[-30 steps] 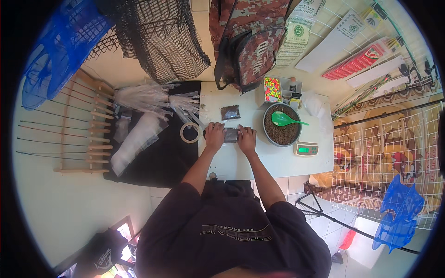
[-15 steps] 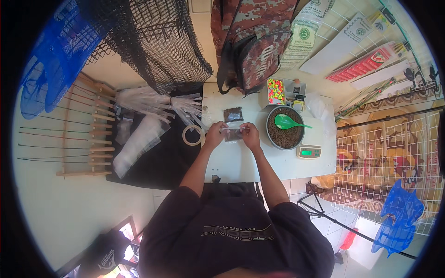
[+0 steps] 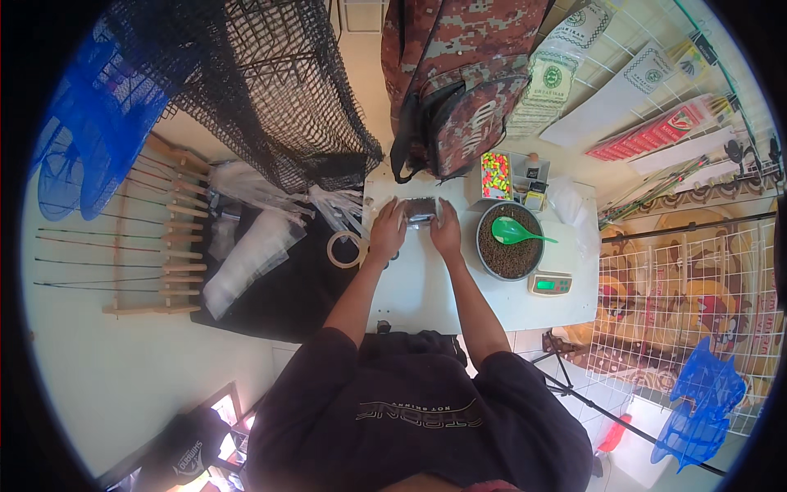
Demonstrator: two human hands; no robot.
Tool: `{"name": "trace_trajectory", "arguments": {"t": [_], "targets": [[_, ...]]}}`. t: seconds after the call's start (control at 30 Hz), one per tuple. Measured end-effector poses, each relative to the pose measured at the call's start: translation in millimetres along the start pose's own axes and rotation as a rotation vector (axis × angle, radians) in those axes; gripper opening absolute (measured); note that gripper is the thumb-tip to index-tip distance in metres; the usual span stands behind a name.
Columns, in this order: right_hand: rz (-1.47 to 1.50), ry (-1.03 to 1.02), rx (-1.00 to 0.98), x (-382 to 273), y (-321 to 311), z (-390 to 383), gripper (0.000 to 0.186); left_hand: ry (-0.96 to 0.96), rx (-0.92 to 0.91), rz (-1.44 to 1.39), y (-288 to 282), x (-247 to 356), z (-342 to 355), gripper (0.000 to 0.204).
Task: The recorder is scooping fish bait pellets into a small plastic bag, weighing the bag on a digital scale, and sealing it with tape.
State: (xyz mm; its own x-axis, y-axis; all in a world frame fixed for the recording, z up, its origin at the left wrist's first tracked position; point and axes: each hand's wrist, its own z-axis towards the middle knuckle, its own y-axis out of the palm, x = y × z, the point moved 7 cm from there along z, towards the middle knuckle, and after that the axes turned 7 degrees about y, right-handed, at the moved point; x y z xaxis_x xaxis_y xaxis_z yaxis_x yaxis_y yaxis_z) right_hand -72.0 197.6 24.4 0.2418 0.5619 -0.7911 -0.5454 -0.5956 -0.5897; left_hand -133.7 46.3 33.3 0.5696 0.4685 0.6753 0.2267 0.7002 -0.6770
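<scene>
A small clear plastic packet with dark brown filling (image 3: 420, 207) lies on the white table between my two hands. Along its left side are the fingers of my left hand (image 3: 388, 230), closed on the edge. My right hand (image 3: 445, 230) grips the opposite edge in the same way. Whether a second packet lies underneath cannot be made out. To the right of my right hand stands a round bowl of brown pellets (image 3: 508, 264), with a green spoon (image 3: 511, 231) resting on top.
A digital scale (image 3: 551, 283) sits right of the bowl, and behind it is a compartment box with bright beads (image 3: 496, 175). On the left, a tape roll (image 3: 343, 249) and clear plastic bags (image 3: 250, 258) lie by black cloth. A camouflage backpack (image 3: 463, 90) hangs at the back.
Both hands have moved away from me, from the nearer packet's top edge to the sides of the packet area behind. The nearer packet no longer shows separately in its former place.
</scene>
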Motion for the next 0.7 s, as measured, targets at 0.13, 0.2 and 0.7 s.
{"name": "trace_trajectory", "arguments": {"t": [0.13, 0.2, 0.7], "targets": [[-0.094, 0.030, -0.153, 13, 15, -13, 0.045, 0.036, -0.124, 0.207, 15, -3, -15, 0.043], [-0.150, 0.021, -0.178, 15, 19, -16, 0.045, 0.061, -0.153, 0.219, 19, -1, -18, 0.043], [-0.144, 0.009, -0.251, 3, 52, -34, 0.057, -0.011, -0.129, 0.415, -14, -18, -25, 0.044]]}}
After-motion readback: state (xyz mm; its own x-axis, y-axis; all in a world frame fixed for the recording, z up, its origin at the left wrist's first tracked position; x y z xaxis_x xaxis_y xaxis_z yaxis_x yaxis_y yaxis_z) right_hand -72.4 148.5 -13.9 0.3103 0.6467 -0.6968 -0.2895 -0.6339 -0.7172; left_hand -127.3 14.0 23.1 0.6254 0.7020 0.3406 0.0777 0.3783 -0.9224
